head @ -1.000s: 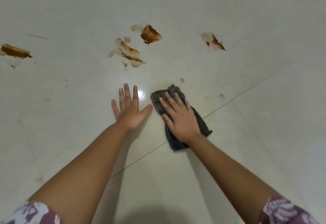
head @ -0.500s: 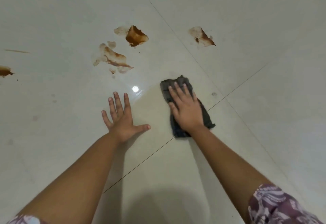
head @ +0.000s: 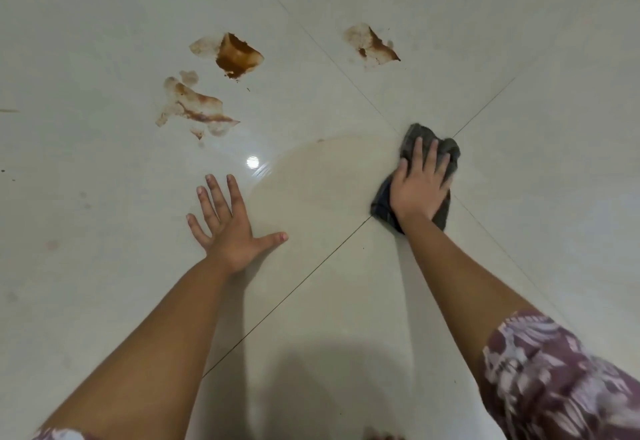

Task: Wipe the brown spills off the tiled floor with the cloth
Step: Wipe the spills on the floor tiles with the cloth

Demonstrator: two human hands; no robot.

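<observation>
A dark grey cloth (head: 446, 152) lies bunched on the pale tiled floor (head: 346, 301), right where the grout lines cross. My right hand (head: 419, 186) presses flat on top of it, fingers curled over the bunched part. My left hand (head: 230, 228) rests flat on the bare tile to the left, fingers spread, holding nothing. Brown spills lie farther away: a thick patch (head: 237, 57), a streaky smear (head: 194, 107) below-left of it, and a third stain (head: 375, 46) on the tile beyond the cloth. A faint damp sheen (head: 325, 169) spreads between my hands.
Thin grout lines (head: 311, 277) cross the glossy floor diagonally. A lamp's bright reflection (head: 252, 162) shows just beyond my left hand. Small faint specks (head: 52, 245) dot the floor at the left. My patterned sleeve (head: 554, 380) fills the lower right.
My right hand has slid the cloth to the right and away from me, onto the grout crossing, and the cloth has bunched up. My left hand stays planted.
</observation>
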